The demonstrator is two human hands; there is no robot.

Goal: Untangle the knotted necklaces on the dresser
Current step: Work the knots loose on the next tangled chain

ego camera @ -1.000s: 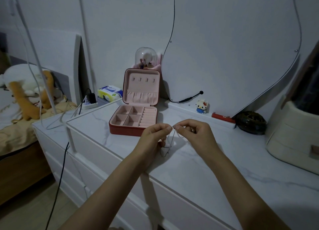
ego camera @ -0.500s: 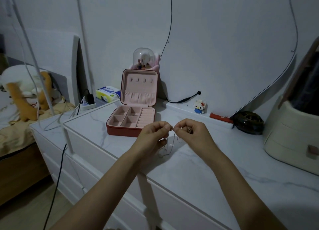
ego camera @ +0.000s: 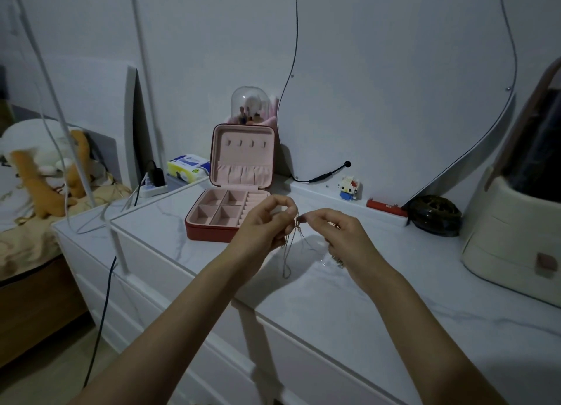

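Head view, forward and down, near dresser (ego camera: 318,307)

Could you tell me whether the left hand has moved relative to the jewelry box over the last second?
Cannot tell: the camera shifted, and the left hand sits just right of the jewelry box front corner as before.

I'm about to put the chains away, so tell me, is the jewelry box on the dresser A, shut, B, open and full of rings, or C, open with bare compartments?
C: the jewelry box stands behind the hands with its lid upright, and its pink compartments show nothing inside.
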